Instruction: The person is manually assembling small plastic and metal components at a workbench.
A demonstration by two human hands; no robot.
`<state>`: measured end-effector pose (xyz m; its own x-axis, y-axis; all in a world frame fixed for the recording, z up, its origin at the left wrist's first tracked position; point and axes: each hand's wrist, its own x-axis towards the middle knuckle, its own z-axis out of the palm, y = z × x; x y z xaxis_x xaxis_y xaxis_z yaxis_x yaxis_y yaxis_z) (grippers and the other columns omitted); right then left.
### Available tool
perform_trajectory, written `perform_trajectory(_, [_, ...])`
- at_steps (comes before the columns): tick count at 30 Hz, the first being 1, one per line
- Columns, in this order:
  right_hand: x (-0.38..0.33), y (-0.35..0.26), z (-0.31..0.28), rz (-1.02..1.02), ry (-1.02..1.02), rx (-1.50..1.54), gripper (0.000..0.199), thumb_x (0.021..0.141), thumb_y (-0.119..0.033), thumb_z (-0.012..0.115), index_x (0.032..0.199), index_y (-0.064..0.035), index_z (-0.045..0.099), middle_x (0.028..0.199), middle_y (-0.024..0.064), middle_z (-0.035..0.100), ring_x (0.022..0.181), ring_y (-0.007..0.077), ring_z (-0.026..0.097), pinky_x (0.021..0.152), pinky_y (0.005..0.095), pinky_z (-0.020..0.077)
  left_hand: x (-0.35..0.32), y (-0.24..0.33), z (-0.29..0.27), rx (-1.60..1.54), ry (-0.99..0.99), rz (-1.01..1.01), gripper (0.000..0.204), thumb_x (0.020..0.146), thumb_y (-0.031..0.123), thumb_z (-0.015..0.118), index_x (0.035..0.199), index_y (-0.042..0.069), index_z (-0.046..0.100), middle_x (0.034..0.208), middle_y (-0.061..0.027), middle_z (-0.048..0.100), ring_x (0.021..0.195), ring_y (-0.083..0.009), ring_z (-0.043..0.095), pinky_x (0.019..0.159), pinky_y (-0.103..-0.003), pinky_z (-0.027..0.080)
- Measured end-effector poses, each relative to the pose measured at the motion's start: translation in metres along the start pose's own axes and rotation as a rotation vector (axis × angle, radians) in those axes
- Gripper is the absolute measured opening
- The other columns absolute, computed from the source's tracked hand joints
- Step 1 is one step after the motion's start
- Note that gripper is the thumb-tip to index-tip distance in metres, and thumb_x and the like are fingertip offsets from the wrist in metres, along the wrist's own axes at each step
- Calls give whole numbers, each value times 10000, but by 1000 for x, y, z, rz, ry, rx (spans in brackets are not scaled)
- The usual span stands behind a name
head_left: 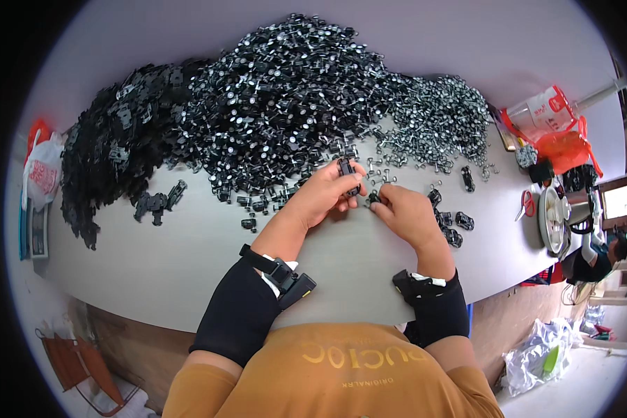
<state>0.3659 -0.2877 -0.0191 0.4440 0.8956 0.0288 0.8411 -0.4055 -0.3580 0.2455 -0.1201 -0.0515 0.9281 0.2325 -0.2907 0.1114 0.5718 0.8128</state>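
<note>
- The left hand [325, 191] reaches in from the lower edge, wrist bent, fingers closed round a small black part [347, 171] held upright just above the table [188, 251].
- The right hand [407, 212] lies low on the table, fingertips pinched on a tiny dark piece [374, 198], just beside the left hand.
- Both forearms wear black sleeves with wrist-strapped devices.
- A big heap of black and silver parts [285, 90] fills the far side, near the fingers.
- Bare table lies between the hands and the near edge.
- Loose parts [456, 226], scissors [528, 204] and a white bowl [554, 219] crowd the right end.
</note>
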Motion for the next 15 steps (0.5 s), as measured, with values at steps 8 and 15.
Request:
perform_trajectory(8, [6, -20, -13, -100, 168, 251, 194, 843, -192, 689, 794, -35, 586, 680, 101, 581, 583, 241, 562, 547, 341, 444, -4, -4, 10, 475, -9, 6, 118, 926, 116, 602, 995, 33, 649, 749, -2, 631, 655, -78, 579, 593, -246, 468])
perform_trajectory(15, [11, -30, 1, -77, 244, 158, 197, 820, -219, 644, 749, -51, 571, 692, 104, 618, 638, 323, 608, 581, 417, 476, -5, -6, 16, 581, -26, 40, 127, 916, 104, 591, 986, 28, 664, 732, -12, 639, 636, -85, 584, 590, -256, 481])
